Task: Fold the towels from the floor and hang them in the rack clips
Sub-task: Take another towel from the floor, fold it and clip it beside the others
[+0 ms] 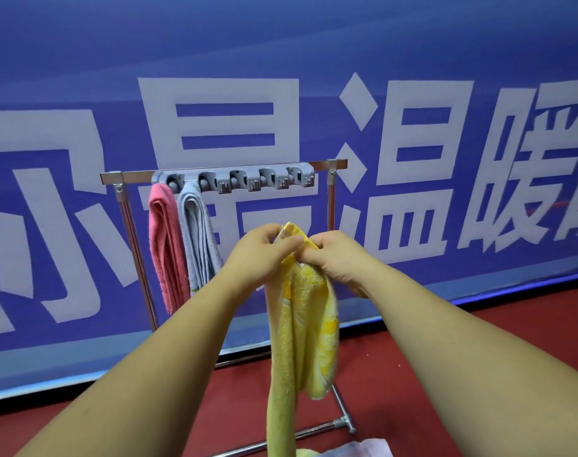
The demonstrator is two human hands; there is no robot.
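A yellow towel point(302, 324) hangs down in front of me, gathered at its top. My left hand point(261, 255) and my right hand point(335, 258) both pinch its upper edge, close together at chest height. Behind them stands a metal rack point(330, 199) carrying a grey clip bar point(234, 179). A pink towel point(165, 245) hangs folded from the leftmost clip. A grey towel point(198, 239) hangs from the clip beside it. The three clips to the right hold nothing.
A blue banner point(314, 61) with large white characters fills the wall behind the rack. The floor point(413, 374) is red. A pale cloth point(363, 448) lies at the bottom edge, near the rack's base bar point(314, 432).
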